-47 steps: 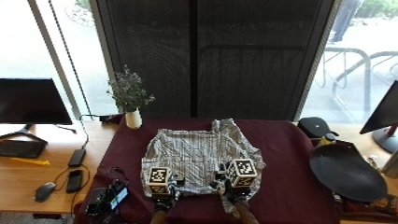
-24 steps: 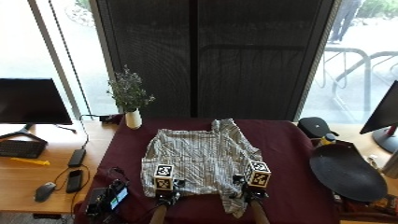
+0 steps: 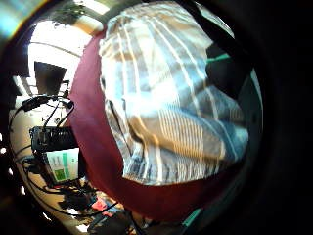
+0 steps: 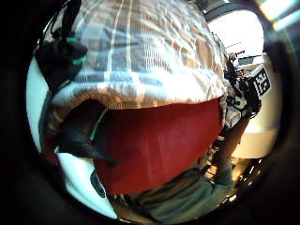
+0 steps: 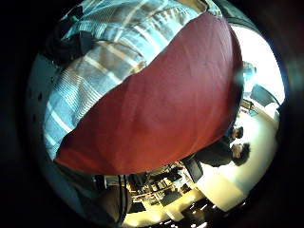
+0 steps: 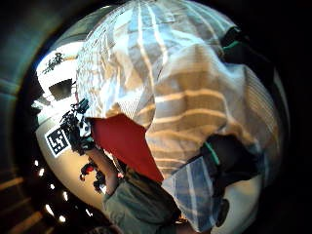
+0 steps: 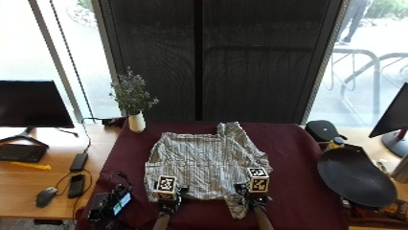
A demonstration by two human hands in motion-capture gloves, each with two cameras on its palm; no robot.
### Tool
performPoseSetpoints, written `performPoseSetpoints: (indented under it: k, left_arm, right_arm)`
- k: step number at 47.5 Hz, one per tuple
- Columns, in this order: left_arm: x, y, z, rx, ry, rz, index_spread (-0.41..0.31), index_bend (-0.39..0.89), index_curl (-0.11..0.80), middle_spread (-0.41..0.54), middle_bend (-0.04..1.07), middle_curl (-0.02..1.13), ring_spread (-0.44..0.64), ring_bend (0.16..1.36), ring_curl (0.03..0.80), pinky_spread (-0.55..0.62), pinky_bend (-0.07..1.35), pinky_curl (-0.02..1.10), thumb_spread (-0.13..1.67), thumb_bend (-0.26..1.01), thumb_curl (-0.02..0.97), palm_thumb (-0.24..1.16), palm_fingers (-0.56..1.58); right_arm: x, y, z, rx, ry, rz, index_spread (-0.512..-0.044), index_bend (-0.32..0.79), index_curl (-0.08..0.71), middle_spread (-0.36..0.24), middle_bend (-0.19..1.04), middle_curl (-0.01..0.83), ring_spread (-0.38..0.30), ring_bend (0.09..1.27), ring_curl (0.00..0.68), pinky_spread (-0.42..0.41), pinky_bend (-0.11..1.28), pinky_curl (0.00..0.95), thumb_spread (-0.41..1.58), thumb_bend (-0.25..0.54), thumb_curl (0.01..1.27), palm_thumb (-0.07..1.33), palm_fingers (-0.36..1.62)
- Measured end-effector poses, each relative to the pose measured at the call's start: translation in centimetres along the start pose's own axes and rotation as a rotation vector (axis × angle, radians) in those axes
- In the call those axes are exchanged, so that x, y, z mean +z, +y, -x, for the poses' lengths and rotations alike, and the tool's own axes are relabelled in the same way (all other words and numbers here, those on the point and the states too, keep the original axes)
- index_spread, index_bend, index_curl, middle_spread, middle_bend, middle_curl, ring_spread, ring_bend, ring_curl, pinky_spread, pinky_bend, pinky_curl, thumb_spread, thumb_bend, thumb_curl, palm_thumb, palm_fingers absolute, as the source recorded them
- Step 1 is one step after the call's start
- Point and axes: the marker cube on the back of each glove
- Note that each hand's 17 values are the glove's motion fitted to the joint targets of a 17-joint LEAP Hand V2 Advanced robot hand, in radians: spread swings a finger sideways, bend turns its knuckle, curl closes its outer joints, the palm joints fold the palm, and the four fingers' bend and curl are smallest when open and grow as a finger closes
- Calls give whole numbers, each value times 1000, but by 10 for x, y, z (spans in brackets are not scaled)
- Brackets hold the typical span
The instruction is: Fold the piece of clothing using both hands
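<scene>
I see the crumpled grey-and-white striped shirt (image 7: 205,163) lying on the dark red cloth-covered worktop (image 7: 293,158); my left hand (image 7: 167,197) and right hand (image 7: 252,197) each pinch its near hem (black fingers curled into the fabric).

My overhead camera looks down from behind me across the maroon table (image 7: 287,158). All four palm cameras sit close over the striped shirt (image 7: 204,163), which every view shares.
</scene>
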Motion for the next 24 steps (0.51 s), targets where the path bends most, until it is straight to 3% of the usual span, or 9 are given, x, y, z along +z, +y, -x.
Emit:
performPoseSetpoints:
  k: [3, 9, 14, 15, 24]
  left_arm:
    - [-2, 15, -5, -6, 10, 29, -190, 247, 419, -168, 258, 402, -110, 516, 321, 86, 265, 311, 1114, -7, 324, 514, 888]
    - [-11, 19, -4, 4, -24, 34, -242, 271, 442, -237, 269, 421, -214, 498, 332, 32, 174, 303, 1118, 3, 336, 589, 1047]
    - [-45, 29, -1, 33, -35, 107, -269, 246, 450, -276, 322, 454, -274, 499, 353, -3, 134, 295, 1118, -5, 339, 618, 1113]
    - [-54, 31, -1, 44, -36, 125, -272, 242, 451, -283, 347, 463, -284, 507, 359, -7, 122, 291, 1120, -3, 340, 630, 1140]
    - [-136, 52, 5, 173, 8, 392, -303, 269, 476, -320, 421, 495, -338, 548, 387, -20, 92, 248, 1130, -10, 337, 661, 1152]
  right_arm:
    - [-2, 5, 3, -2, -24, -72, -353, 367, 351, -134, 207, 265, -93, 434, 308, 49, 544, 318, 957, 26, 383, 894, 566]
    - [6, -8, -5, -41, -36, -186, -330, 427, 386, -190, 202, 293, -184, 428, 309, -29, 452, 296, 997, 38, 401, 963, 871]
    - [-3, 5, -15, -112, -128, -189, -312, 308, 386, -208, 258, 336, -238, 481, 339, -110, 401, 299, 1011, 37, 412, 1004, 1087]
    - [-7, 10, -16, -127, -154, -177, -306, 256, 378, -206, 264, 345, -250, 540, 363, -140, 413, 309, 1017, 44, 413, 1022, 1175]
    - [-64, 54, -12, -268, -176, -121, -294, 148, 376, -207, 285, 388, -272, 614, 410, -250, 463, 350, 1022, 29, 419, 1072, 1298]
